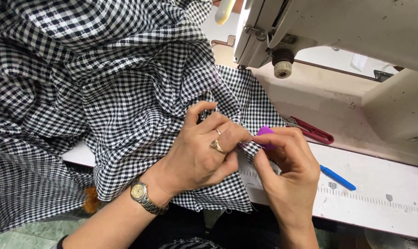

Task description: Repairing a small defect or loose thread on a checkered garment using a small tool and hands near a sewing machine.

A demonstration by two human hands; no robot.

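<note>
A large black-and-white checked cloth [112, 78] lies bunched over the sewing table and spills off to the left. My left hand [204, 147], with a ring and a wristwatch, pinches a folded edge of the cloth near its lower right corner. My right hand [287, 170] meets it from the right and grips a small purple tool [265, 133] pressed against the same fold. The tip of the tool is hidden by the cloth and my fingers.
A cream sewing machine [347, 32] stands at the back right, its thread knob [283, 64] above the bed. Red thread snips [313, 131] and a blue pen-like tool [338, 178] lie on the white table [379, 184], which has a printed ruler along its front.
</note>
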